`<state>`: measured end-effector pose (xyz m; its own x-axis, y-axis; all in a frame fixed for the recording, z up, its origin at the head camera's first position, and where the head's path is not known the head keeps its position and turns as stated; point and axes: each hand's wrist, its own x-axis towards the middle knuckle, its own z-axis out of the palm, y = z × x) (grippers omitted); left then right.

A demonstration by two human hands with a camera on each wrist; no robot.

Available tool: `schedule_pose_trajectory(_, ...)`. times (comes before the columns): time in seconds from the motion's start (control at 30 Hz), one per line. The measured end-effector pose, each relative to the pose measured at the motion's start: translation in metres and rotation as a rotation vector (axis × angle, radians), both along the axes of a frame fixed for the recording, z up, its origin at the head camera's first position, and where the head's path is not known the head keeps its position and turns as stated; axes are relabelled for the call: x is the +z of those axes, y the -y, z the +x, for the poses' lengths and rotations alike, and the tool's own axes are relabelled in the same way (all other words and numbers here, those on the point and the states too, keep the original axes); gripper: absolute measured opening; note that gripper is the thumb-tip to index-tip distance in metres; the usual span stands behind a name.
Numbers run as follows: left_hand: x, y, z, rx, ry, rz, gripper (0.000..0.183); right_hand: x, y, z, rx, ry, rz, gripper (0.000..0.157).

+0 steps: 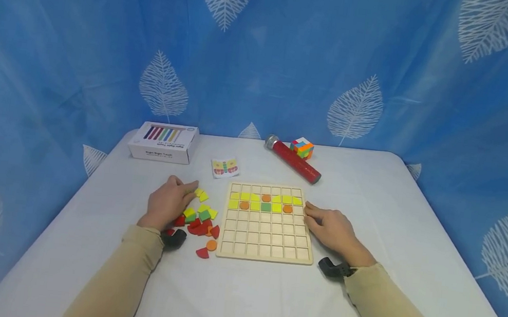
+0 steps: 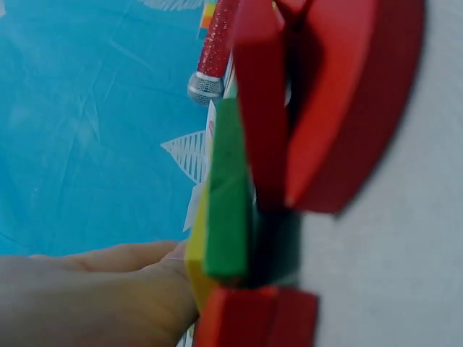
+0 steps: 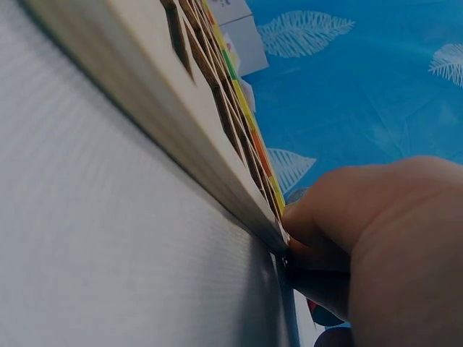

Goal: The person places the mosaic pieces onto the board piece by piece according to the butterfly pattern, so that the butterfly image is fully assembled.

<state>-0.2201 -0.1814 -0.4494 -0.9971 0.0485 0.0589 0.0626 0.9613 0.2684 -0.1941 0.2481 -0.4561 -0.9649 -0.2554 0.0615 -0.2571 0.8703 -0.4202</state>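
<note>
As R fingers (image 1: 316,213) pinch board (image 1: 277,240) (L fingers (image 1: 187,188): can't tell), mic (image 1: 295,162), cube (image 1: 302,148) lie behind.

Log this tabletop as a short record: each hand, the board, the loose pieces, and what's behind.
Left hand: at loose yellow pieces; grip unclear
Right hand: touching right edge of wooden board
On board: yellow, orange and green pieces towards far side
Left of board: loose red, orange, yellow and green pieces
Behind board: picture card, red microphone, colourful cube; white box farther left

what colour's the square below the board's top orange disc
The square is green, clearest in the head view.
</note>
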Motion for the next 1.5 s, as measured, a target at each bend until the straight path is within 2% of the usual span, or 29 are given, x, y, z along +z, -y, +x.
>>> schedule_pose_trajectory(0.17, 0.001, -0.001, -0.002, 0.02, 0.021, 0.002, 0.044, 0.0, 0.001, -0.001, -0.001, -0.006, 0.0, 0.045)
schedule_pose_trajectory(0.27, 0.002, -0.002, -0.001, 0.053, 0.023, 0.047, 0.042, 0.0, 0.001, -0.001, -0.001, 0.0, -0.003, 0.045)
schedule_pose_trajectory(0.57, 0.003, -0.003, 0.005, 0.153, 0.011, 0.302, 0.03, 0.0, 0.0, 0.0, 0.001, -0.001, 0.001, 0.044)
schedule_pose_trajectory(0.7, 0.008, -0.008, 0.008, 0.143, 0.004, 0.427, 0.028, -0.001, 0.001, 0.0, 0.002, -0.01, -0.011, 0.044)
schedule_pose_trajectory(0.77, 0.013, -0.017, 0.009, 0.113, -0.005, 0.489, 0.026, -0.001, 0.001, 0.0, 0.007, -0.013, -0.019, 0.043)
schedule_pose_trajectory(0.9, 0.026, -0.046, 0.012, -0.001, -0.009, 0.567, 0.019, -0.003, 0.0, -0.002, 0.012, -0.016, -0.032, 0.042)
schedule_pose_trajectory(1.03, 0.036, -0.087, 0.01, -0.136, 0.046, 0.595, 0.012, -0.003, -0.002, -0.002, 0.009, -0.022, -0.026, 0.042)
schedule_pose_trajectory(1.13, 0.039, -0.123, 0.006, -0.219, 0.1, 0.587, 0.009, -0.002, -0.004, 0.0, 0.001, -0.036, -0.028, 0.042)
schedule_pose_trajectory(1.23, 0.037, -0.156, 0.001, -0.274, 0.131, 0.556, 0.009, -0.002, -0.005, 0.001, 0.004, -0.047, -0.05, 0.041)
schedule_pose_trajectory(1.37, 0.03, -0.192, -0.006, -0.286, 0.169, 0.499, 0.01, -0.004, -0.005, 0.001, 0.013, -0.048, -0.085, 0.039)
schedule_pose_trajectory(1.5, 0.023, -0.216, -0.012, -0.264, 0.165, 0.445, 0.01, -0.006, -0.005, 0.0, 0.018, -0.056, -0.122, 0.037)
